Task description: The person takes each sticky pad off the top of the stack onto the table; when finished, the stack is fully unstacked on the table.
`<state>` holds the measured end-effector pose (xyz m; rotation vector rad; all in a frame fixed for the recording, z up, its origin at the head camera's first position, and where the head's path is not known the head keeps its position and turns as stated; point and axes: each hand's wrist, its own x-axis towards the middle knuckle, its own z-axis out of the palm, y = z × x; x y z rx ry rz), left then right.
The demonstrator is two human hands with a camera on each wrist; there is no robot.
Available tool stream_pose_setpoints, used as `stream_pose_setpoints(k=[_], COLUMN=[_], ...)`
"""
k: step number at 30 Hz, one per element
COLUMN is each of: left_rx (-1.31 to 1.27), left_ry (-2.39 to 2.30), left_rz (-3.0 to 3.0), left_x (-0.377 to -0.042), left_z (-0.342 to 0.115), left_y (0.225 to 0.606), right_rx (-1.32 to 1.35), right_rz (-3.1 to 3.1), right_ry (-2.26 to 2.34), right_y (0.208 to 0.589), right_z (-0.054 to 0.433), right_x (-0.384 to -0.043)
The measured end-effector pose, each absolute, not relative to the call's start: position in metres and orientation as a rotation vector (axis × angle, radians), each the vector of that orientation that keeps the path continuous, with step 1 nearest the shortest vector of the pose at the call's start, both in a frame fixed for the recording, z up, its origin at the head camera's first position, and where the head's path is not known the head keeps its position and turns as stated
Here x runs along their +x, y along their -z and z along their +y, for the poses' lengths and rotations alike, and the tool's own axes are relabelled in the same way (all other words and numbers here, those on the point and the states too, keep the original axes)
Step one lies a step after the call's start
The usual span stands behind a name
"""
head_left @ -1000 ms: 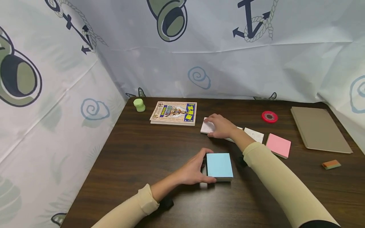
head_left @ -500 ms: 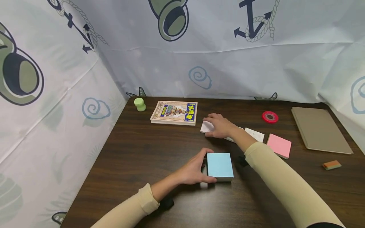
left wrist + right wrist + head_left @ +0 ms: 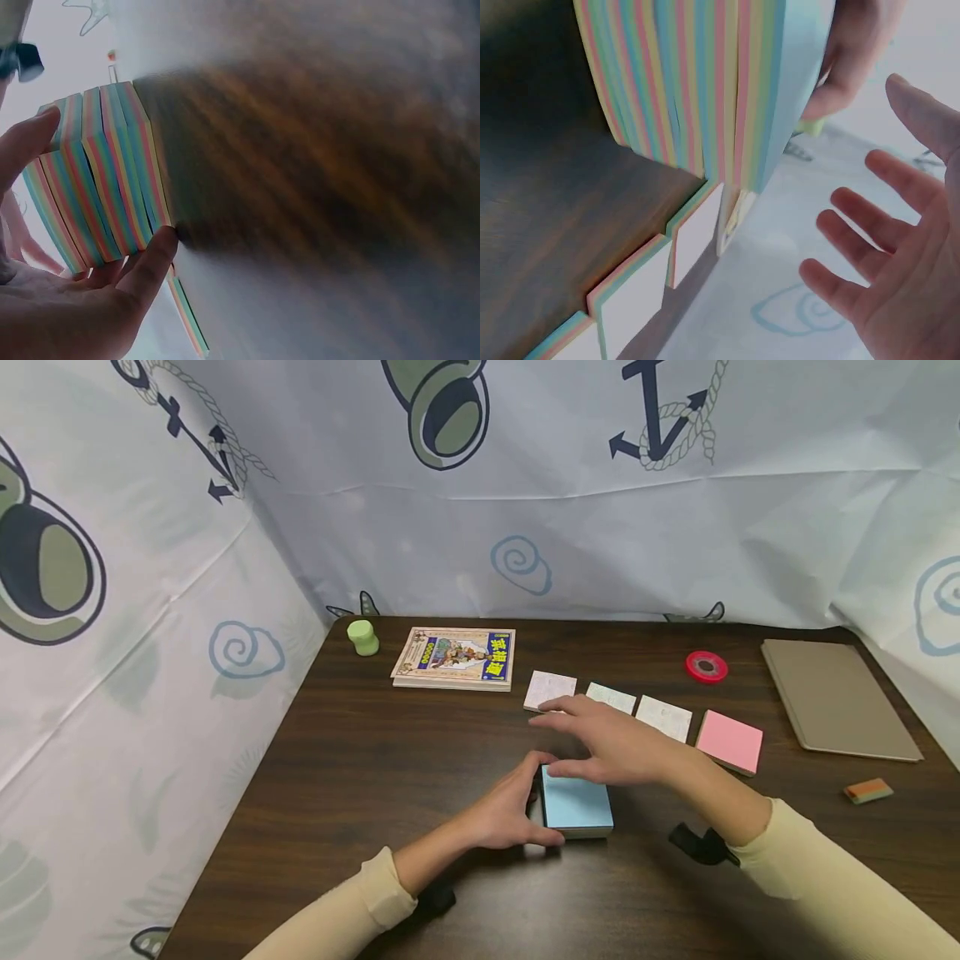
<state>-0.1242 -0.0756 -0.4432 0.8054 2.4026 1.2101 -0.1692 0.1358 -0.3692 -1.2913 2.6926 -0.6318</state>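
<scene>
A stack of colour-striped sticky note pads (image 3: 577, 810) with a light blue top stands on the dark table. My left hand (image 3: 506, 810) grips its left side, thumb near the front corner and fingers at the back. In the left wrist view the stack's layered edges (image 3: 97, 180) show between thumb and fingers. My right hand (image 3: 622, 747) hovers over the back of the stack, fingers spread and holding nothing. Just beyond it lie three white-topped pads (image 3: 664, 718) in a row, the leftmost partly covered by its fingers. A pink-topped pad (image 3: 729, 742) sits at the row's right end.
A comic-style book (image 3: 453, 658) lies at the back left, with a light green knob-shaped object (image 3: 363, 637) beside it. To the right are a red disc (image 3: 707, 667), a grey-brown board (image 3: 840, 697) and a small orange-green block (image 3: 867, 791). Printed cloth (image 3: 570, 527) hangs behind.
My right hand has left the leftmost white pad and come back toward the blue-topped stack, uncovering more of the white pads. The left hand keeps its grip in place.
</scene>
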Motion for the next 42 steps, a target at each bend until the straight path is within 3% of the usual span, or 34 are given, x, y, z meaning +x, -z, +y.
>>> stream_pose_setpoints(k=[11, 31, 42], left_rx=[0.804, 0.815, 0.800], left_ry=[-1.176, -1.154, -1.151], left_rz=[2.422, 2.426, 2.447], left_x=[-0.123, -0.123, -0.122], left_z=[-0.076, -0.075, -0.071], left_y=[0.443, 0.443, 0.443], right_rx=[-1.355, -1.341, -1.121], right_rz=[2.687, 2.765, 2.850], right_ry=[0.634, 0.662, 0.716], right_y=[0.399, 0.411, 0.396], right_z=[0.159, 0.156, 0.196], right_x=[-0.118, -0.116, -0.114])
